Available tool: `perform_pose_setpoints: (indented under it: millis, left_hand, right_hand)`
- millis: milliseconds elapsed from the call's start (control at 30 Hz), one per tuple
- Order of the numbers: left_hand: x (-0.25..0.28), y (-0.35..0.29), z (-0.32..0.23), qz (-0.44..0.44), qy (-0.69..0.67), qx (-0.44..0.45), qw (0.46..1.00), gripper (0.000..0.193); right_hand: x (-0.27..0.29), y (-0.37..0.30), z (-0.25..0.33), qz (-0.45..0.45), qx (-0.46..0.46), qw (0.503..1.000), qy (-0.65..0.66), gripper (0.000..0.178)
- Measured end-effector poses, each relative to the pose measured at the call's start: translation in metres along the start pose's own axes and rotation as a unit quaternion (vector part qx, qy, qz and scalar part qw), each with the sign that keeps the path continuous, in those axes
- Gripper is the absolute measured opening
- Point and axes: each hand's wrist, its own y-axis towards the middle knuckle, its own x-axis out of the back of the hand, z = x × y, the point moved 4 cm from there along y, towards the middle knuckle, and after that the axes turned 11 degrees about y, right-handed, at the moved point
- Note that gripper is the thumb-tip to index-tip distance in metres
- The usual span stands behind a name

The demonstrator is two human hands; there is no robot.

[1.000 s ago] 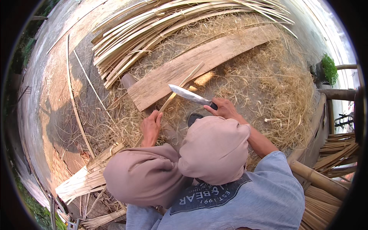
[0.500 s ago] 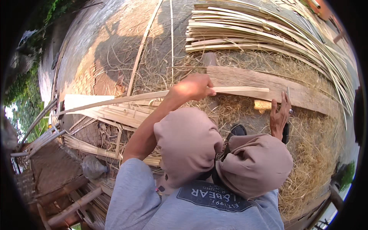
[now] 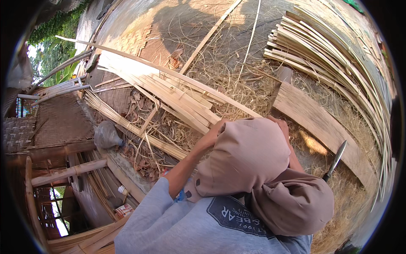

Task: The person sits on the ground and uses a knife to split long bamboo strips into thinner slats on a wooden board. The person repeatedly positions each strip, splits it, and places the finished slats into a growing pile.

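A long, pale bamboo strip [image 3: 186, 80] slants from the far left down to my knees, over a pile of similar strips [image 3: 177, 101]. My right hand [image 3: 280, 124] is closed at the strip's near end, just beyond my raised knee and partly hidden by it. My left hand [image 3: 218, 129] is beside the near ends of the pile, its fingers mostly hidden behind the same knee. A knife [image 3: 337, 157] with a dark handle lies to the right, its blade by the edge of a wooden plank [image 3: 311, 114].
More bamboo strips [image 3: 321, 55] are stacked at the far right. Curly shavings [image 3: 241, 95] cover the ground around the plank. A clear plastic jug [image 3: 108, 134] lies at left, above a bamboo frame [image 3: 69, 172]. A single strip [image 3: 211, 36] lies on the ground ahead.
My right hand has left the knife and moved to the strip's near end. The strip has shifted off the plank over the pile at left. My view has turned left.
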Motion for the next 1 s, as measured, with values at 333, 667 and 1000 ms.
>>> perform_pose_setpoints:
  millis: [333,667,1000]
  left_hand:
    - [0.019,0.016,0.134,-0.116,-0.44,0.154,0.877,0.031]
    - [0.21,-0.016,0.153,-0.499,0.088,0.216,0.834,0.064]
    - [0.294,0.109,0.106,-0.317,0.505,0.272,0.756,0.091]
  right_hand:
    - [-0.035,0.0,0.003,0.101,-0.12,0.982,0.107,0.049]
    - [0.005,-0.036,-0.013,0.026,-0.275,0.937,0.215,0.052]
    - [0.036,-0.054,-0.032,-0.051,-0.307,0.917,0.25,0.05]
